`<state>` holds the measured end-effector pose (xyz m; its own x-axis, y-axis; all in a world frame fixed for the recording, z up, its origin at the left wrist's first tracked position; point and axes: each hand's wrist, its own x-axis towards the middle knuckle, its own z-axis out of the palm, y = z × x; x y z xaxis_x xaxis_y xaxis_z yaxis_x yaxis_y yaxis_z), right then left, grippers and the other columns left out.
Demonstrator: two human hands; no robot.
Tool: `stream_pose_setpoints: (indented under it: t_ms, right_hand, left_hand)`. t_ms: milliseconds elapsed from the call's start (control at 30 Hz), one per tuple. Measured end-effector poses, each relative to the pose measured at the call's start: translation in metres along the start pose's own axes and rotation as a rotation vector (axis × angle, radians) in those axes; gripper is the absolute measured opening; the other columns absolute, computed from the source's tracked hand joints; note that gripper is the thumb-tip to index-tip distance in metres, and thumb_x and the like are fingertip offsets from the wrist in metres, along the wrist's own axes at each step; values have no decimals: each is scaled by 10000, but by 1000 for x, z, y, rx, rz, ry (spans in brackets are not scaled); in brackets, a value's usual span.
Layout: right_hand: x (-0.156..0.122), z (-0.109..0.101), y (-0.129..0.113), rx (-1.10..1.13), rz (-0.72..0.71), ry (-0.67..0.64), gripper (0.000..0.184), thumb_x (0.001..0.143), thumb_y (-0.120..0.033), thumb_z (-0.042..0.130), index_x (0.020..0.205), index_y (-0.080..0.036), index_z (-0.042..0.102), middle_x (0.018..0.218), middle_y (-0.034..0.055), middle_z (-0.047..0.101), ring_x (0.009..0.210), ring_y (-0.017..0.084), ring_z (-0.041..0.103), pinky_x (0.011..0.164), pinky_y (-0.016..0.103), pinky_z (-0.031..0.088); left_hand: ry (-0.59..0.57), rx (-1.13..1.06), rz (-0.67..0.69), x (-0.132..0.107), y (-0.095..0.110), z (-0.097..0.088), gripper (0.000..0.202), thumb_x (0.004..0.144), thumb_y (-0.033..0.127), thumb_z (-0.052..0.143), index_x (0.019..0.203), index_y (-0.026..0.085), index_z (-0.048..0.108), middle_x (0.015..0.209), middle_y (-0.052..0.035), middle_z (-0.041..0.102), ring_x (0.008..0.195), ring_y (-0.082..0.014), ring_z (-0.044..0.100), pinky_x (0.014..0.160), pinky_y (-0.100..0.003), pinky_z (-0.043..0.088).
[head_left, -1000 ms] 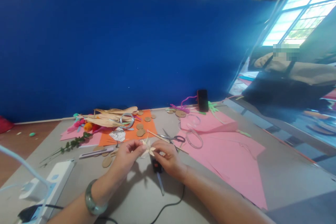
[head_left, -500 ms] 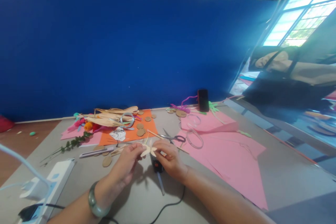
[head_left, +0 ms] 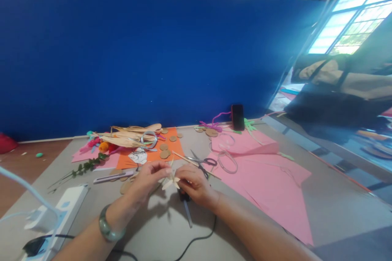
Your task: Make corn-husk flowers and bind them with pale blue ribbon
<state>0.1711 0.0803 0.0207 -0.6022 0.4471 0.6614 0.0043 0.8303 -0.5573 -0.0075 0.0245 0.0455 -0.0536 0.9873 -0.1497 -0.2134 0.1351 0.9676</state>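
Observation:
A small cream-coloured flower with pointed petals (head_left: pixel 170 183) is between my two hands, just above the table. My right hand (head_left: pixel 196 183) is closed, its fingertips pinching the flower's right side. My left hand (head_left: pixel 151 177), with a green bangle at the wrist, has thumb and forefinger together on the upper left petals; the exact grip is partly hidden. Below the hands lies a black glue gun (head_left: pixel 184 196), largely covered by my right hand, with a whitish glue stick (head_left: pixel 188 214) poking out toward me. Scissors (head_left: pixel 210 162) rest just beyond my right hand.
A white power strip (head_left: pixel 71 206) with cables is at the left, near a utility knife (head_left: pixel 110 177) and leafy sprig (head_left: pixel 87 166). Dried husk strips (head_left: pixel 122 138) lie on orange paper (head_left: pixel 176 147). Pink sheets (head_left: pixel 269 187) cover the right; a phone (head_left: pixel 237 117) leans against the blue panel (head_left: pixel 153 49).
The flower has tilted and shifted slightly down and left. My left hand has turned, its fingers now above the petals, while my right hand keeps hold.

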Motion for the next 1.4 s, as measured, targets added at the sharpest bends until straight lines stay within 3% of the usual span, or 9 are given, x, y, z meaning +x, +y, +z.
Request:
stream_pose_setpoints:
  t_ms: [167,367,500,600,667,767,933,1167,1400]
  right_hand:
    - [-1,1,2,27,4,-65,197,932,-283,471,854,-180,620,833,86,671,780,167,606,731,295,480]
    - [2,-1,-2,113,-13,-183,237,940,-328,439,860,-178,605,814,79,660,771,164,598,750,295,466]
    - [4,-2,-6,180,51,-243,230,917,-329,482,780,-184,597,736,47,627,717,156,578,706,278,466]
    - [5,-4,-7,279,131,-240,230,902,-335,515,755,-176,593,737,38,606,704,147,574,679,259,477]
    - [5,-5,-7,334,163,-253,231,893,-339,533,745,-171,591,735,27,594,695,138,572,663,244,481]
    - [6,-5,-7,390,192,-316,238,885,-342,547,730,-167,590,706,7,569,662,122,552,634,223,470]
    - [6,-4,-8,439,227,-412,255,864,-367,576,752,-139,603,724,8,555,681,116,531,675,222,454]
    - [6,-6,-9,422,202,-382,269,877,-384,560,788,-138,627,757,36,601,708,131,552,705,241,465]
    - [5,-4,-10,354,144,-330,305,879,-405,551,726,-147,609,709,27,578,661,122,537,640,220,457]
  left_hand:
    - [-48,178,169,3,-3,-9,178,673,282,731,587,161,634,725,-27,598,662,-136,524,610,-247,409]
    - [-136,218,127,0,2,-9,176,690,265,699,581,149,624,713,-28,583,634,-123,494,591,-236,375]
    - [-200,147,73,-2,7,-4,199,662,283,727,560,142,629,709,-33,596,655,-134,513,627,-243,384]
    - [-154,124,53,-3,10,-2,197,658,322,739,617,142,669,698,-36,616,664,-148,531,639,-250,395]
    - [-111,113,42,-4,13,-3,218,677,354,727,749,148,713,741,-49,643,700,-165,554,667,-261,411]
    - [-160,165,53,-5,15,-5,269,680,359,731,872,171,726,837,-66,661,767,-188,573,709,-281,426]
    - [-249,298,175,-5,16,-6,138,646,295,757,624,169,705,855,-68,628,818,-199,565,738,-289,420]
    - [-215,234,117,-7,14,-2,171,680,271,697,557,162,650,816,-51,604,672,-147,539,614,-252,405]
    - [-171,275,100,-4,4,-1,135,680,221,672,568,157,632,794,-46,610,683,-146,534,597,-232,385]
